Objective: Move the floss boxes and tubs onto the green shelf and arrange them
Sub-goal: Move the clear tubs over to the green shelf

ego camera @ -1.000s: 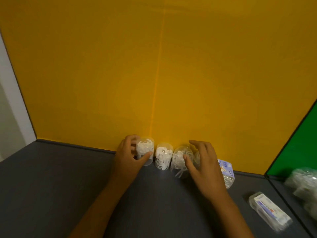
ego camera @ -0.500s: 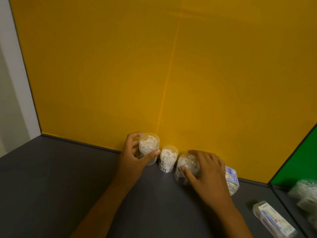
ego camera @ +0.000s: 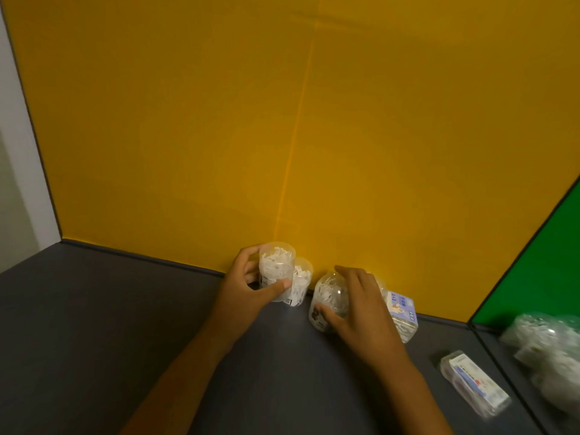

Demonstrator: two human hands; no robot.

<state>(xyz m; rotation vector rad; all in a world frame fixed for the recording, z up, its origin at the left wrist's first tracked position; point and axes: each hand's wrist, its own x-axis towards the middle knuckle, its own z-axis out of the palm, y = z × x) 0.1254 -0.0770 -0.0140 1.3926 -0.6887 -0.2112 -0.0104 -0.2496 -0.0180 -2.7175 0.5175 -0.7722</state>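
My left hand grips a clear tub of white floss picks, lifted a little off the dark shelf floor. A second tub stands just behind and right of it against the yellow wall. My right hand holds a third tub, thumb low on its side and fingers over its top. A clear floss box with a blue label lies partly hidden behind my right hand. Another floss box lies flat at the lower right. The green shelf's back panel shows at the right edge.
The dark grey shelf floor stretches to the left. A yellow back wall closes the rear. Several blurred clear tubs sit on the green section at the far right, past a dark divider line. A white post stands at the left.
My left hand has raised its tub and brought it closer to the second tub. My right hand has closed round the third tub and drawn it slightly forward from the wall.
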